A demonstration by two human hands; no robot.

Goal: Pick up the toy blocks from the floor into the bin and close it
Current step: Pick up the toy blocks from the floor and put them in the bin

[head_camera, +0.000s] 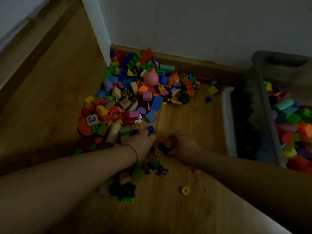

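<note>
A big heap of coloured toy blocks (pixel 135 92) lies on the wooden floor in the wall corner. My left hand (pixel 141 142) reaches to the heap's near edge, its fingertips at a small blue round piece (pixel 150 128). My right hand (pixel 182 146) is cupped around a cluster of small orange, yellow and blue pieces (pixel 163 144) between the two hands. The clear plastic bin (pixel 229 125) stands at the right, holding many blocks (pixel 293 119). Its dark lid (pixel 273 65) leans at the bin's far side.
A pink round toy (pixel 151 78) sits in the heap. A yellow ring (pixel 185 190), small dark wheeled pieces (pixel 157 168) and green blocks (pixel 126 191) lie near my forearms. The white wall and skirting board (pixel 194 62) close off the far side.
</note>
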